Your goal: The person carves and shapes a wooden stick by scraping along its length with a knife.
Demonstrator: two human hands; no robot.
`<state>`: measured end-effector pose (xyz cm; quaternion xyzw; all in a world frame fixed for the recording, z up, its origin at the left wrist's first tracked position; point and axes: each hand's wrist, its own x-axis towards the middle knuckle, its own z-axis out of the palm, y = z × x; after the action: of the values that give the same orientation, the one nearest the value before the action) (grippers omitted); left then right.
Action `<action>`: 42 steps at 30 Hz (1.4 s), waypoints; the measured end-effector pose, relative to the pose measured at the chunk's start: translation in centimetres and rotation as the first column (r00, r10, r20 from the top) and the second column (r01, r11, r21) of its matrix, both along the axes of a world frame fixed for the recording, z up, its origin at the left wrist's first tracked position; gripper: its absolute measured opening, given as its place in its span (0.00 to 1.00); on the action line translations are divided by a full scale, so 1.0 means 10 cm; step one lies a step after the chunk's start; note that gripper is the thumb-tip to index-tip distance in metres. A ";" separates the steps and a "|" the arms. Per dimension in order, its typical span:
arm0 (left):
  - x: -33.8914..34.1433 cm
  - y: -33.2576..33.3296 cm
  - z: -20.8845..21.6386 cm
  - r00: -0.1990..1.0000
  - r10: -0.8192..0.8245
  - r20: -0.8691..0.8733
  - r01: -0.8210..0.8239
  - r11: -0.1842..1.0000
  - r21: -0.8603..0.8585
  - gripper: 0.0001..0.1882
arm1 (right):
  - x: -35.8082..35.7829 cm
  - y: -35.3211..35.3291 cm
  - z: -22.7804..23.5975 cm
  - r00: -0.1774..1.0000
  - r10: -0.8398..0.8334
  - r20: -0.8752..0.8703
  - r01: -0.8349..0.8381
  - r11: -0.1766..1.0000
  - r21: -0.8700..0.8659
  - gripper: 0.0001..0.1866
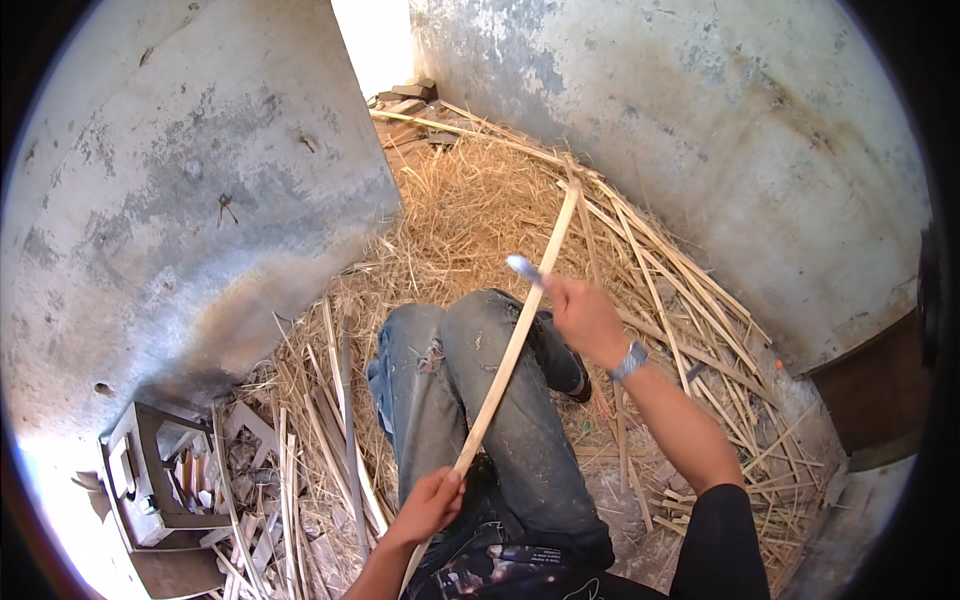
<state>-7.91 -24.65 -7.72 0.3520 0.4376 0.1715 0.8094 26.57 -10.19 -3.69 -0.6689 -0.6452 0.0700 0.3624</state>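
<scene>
A long, pale bamboo strip (510,358) runs slantwise across my lap, from the floor litter ahead down past my left side. My left hand (430,507) is closed round its lower part, near my waist. Farther up, my right hand (588,318) is closed on a knife (523,268), whose shiny, slightly blurred blade crosses the strip. The handle is hidden in my fist, so I cannot tell its shape. Under the strip are my bent knees in worn, dusty trousers (500,345).
Shavings (470,190) cover the floor ahead. Long loose strips (690,290) lie along the right wall (700,110); more lie at my left beside a grey rod (352,430). An open-fronted box (190,520) holding scraps stands at lower left. A stained panel (200,150) rises on the left.
</scene>
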 end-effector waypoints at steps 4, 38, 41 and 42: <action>-0.30 -0.18 0.08 0.981 -0.031 -0.193 0.049 0.995 0.089 0.19 | 0.36 0.40 0.04 0.996 -0.089 0.031 0.091 0.993 -0.070 0.26; 0.17 -0.03 0.05 0.885 0.189 -0.426 0.117 0.794 0.596 0.20 | -0.06 -0.03 -0.11 0.993 -0.088 0.081 0.092 0.995 -0.047 0.24; 0.02 -0.20 0.07 0.825 0.228 -0.517 0.186 0.755 0.629 0.19 | 0.24 0.43 -0.13 0.981 -0.154 0.114 0.158 0.987 -0.025 0.26; -0.02 -0.24 0.07 0.810 0.224 -0.541 0.200 0.763 0.615 0.19 | 0.30 0.52 -0.10 0.972 -0.212 0.105 0.215 0.977 -0.011 0.26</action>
<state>-8.13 -27.10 -7.03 0.6406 0.5808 0.2000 0.4608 29.59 -4.99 -4.68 -0.7412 -0.5867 0.0032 0.3263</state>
